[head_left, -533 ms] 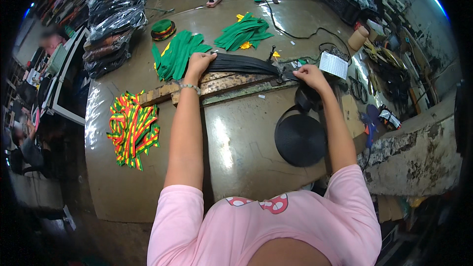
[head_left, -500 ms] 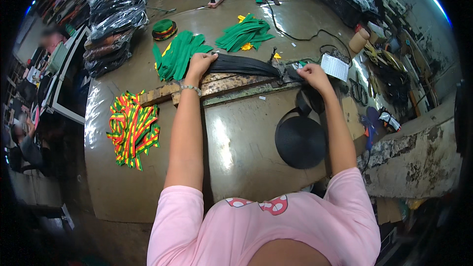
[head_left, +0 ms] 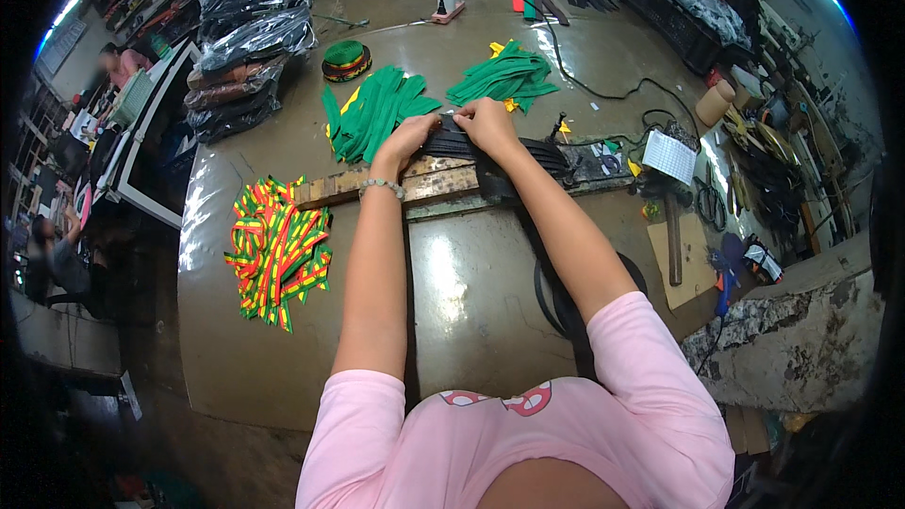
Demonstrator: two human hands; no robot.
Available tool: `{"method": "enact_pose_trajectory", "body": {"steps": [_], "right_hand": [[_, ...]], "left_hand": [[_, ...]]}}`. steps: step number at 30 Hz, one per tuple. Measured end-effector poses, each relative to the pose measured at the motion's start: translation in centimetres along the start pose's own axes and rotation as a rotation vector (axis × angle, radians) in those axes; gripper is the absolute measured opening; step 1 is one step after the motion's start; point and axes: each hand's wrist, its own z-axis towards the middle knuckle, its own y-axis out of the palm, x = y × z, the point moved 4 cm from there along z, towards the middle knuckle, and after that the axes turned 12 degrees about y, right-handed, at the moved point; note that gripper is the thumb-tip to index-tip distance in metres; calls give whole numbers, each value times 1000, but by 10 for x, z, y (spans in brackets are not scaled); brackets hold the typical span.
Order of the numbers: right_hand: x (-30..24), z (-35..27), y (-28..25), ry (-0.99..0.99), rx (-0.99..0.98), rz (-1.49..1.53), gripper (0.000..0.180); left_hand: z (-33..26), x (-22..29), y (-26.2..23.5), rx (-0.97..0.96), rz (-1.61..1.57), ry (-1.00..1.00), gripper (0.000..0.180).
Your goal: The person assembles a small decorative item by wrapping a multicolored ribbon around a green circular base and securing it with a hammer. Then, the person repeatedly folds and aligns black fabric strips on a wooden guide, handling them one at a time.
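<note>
Two bare hands meet at the left end of a bundle of black webbing strips [head_left: 451,144] that lies along a worn wooden bar [head_left: 438,181] on the worktop [head_left: 471,320]. Fingers of the left hand [head_left: 412,139] are closed on that end, probably to keep the strips together and their ends level. Thumb and fingers of the right hand [head_left: 483,123] are pinched together just beside it, seemingly on the end of a black webbing strap [head_left: 494,182]; the exact grip is hard to see. This strap drops under the right wrist over the near side of the bar, and loose black loops [head_left: 568,316] lie near and to the right, partly hidden by the forearm, perhaps left slack so the strap pulls freely. The bar likely serves as a straight guide for matching lengths. Beyond it, left and right, two piles of green strips [head_left: 382,111] [head_left: 504,75] sit apart, and a heap of red, yellow and green ribbon pieces [head_left: 278,250] lies at the near left, apparently sorted by colour. Scissors [head_left: 711,205] rest at the right, within easy reach
</note>
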Motion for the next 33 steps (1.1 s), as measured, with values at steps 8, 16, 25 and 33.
{"method": "enact_pose_trajectory", "body": {"steps": [8,16,25,33], "right_hand": [[-14,-31,-55,48,-156,-169,35],[21,-83,-125,35,-603,146,28],[15,-35,-61,-46,-79,-222,48],[2,-77,-99,6,-663,304,45]], "left_hand": [[11,-14,8,31,30,46,23],[11,-12,9,45,138,95,26],[15,-18,6,49,142,131,29],[21,-24,3,11,135,74,27]]}}
